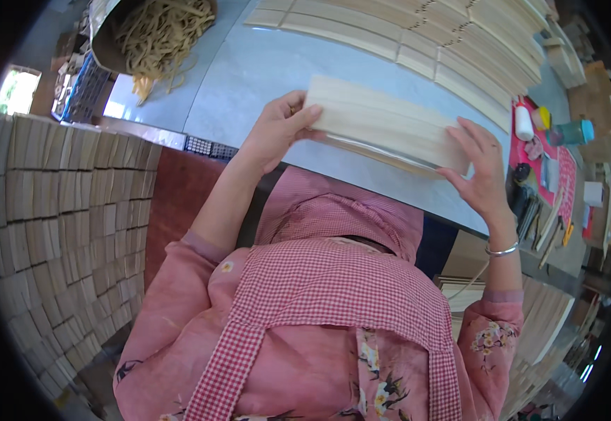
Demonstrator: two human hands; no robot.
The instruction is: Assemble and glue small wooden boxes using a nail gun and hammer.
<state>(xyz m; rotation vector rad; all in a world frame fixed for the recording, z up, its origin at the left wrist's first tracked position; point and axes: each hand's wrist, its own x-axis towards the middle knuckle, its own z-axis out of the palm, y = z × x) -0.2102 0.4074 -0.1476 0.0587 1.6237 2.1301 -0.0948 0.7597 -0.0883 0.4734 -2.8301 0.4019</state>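
A long, flat bundle of pale wooden sheets [383, 123] is held up by both ends over the near edge of the table. A shiny strip, perhaps clear wrapping, runs along its near side. My left hand [277, 128] grips the left end, thumb on top and fingers underneath. At the right end, my right hand [479, 168] closes round the corner, with the thumb at the near edge and the fingers over the upper face. Beyond the bundle, rows of similar pale wooden pieces [418, 42] lie side by side on the bluish-white table [249, 70].
A container of tangled tan strips [165, 38] stands at the far left. Tall stacks of wooden blocks [74, 182] rise beside me on the left. On the right, a pink cloth [565, 175] carries a white bottle [524, 123], a teal-lidded jar [571, 132] and small items.
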